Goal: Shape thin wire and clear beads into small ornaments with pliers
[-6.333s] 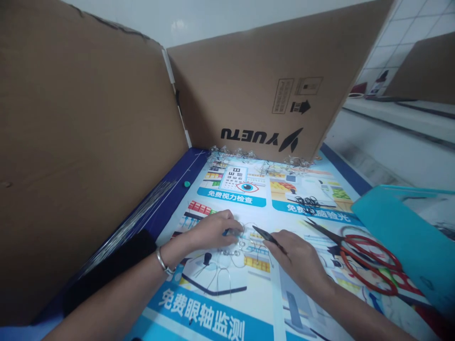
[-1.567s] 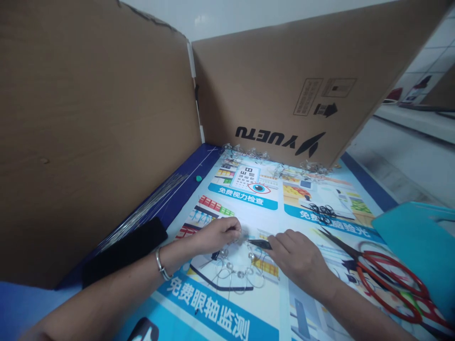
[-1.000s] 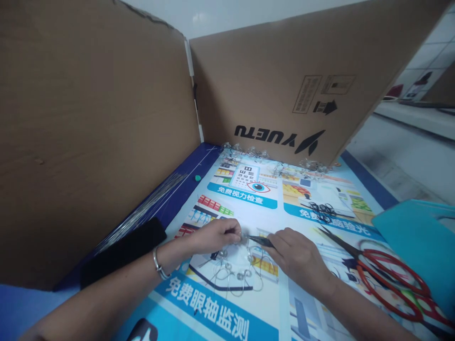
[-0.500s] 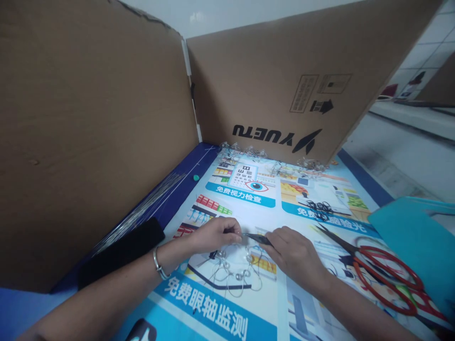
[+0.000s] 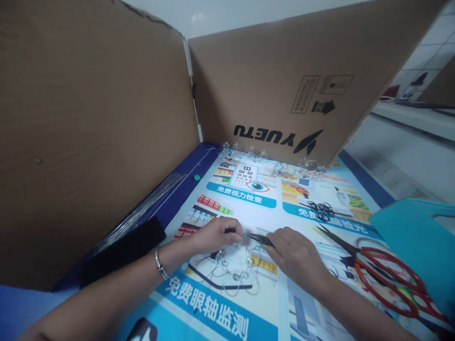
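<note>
My left hand (image 5: 222,233), with a silver bangle (image 5: 160,264) on the wrist, is closed in a pinch on a thin wire strand (image 5: 224,277). The strand hangs in loops below the fingers, with several small clear round pieces along it. My right hand (image 5: 293,248) is wrapped round a pair of dark pliers (image 5: 261,238), their handles mostly hidden in the palm. The pliers' jaws point left and end just beside my left fingertips, at a small shiny bit of the strand. Whether the jaws grip it is too small to tell.
Orange-handled scissors (image 5: 386,277) lie at the right near a teal sheet (image 5: 412,237). Black loops (image 5: 320,208) sit behind my right hand. Clear wire pieces (image 5: 313,166) line the cardboard wall (image 5: 277,80). Straight wires (image 5: 149,199) and a black strip (image 5: 122,251) lie at left.
The pliers' tips have drawn back slightly to the right from my left fingertips and look a little more apart. The hanging loops have shifted slightly.
</note>
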### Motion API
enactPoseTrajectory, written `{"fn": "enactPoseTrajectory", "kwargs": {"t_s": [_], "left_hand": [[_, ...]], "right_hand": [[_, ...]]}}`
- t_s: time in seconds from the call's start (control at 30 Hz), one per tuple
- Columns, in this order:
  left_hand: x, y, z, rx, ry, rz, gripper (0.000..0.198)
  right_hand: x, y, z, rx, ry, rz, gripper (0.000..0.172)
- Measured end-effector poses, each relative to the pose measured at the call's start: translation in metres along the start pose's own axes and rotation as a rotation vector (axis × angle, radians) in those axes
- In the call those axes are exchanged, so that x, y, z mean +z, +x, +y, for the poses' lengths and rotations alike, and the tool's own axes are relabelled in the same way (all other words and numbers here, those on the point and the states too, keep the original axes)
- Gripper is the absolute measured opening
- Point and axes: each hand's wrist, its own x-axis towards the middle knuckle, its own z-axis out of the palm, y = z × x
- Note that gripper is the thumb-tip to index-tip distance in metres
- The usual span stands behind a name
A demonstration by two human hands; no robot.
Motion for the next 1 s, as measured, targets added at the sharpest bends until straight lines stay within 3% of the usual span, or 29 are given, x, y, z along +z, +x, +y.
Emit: {"fn": "enactPoseTrajectory", "kwargs": {"t_s": [0.23,0.53,1.0], "left_hand": [[0.001,-0.001,-0.001,0.017,-0.017,0.035,0.007],[0.005,-0.001,0.003,0.017,0.049,0.079,0.008],[0.008,-0.001,0.001,0.139,0.240,0.149,0.013]], "right_hand": [[-0.008,-0.001,-0.005,0.045,0.065,0.065,0.020],[-0.015,-0.001,-0.029,-0.048,-0.107,-0.110,0.020],[-0.017,0.009,-0.042,0.046,-0.268,-0.169,0.006]]}}
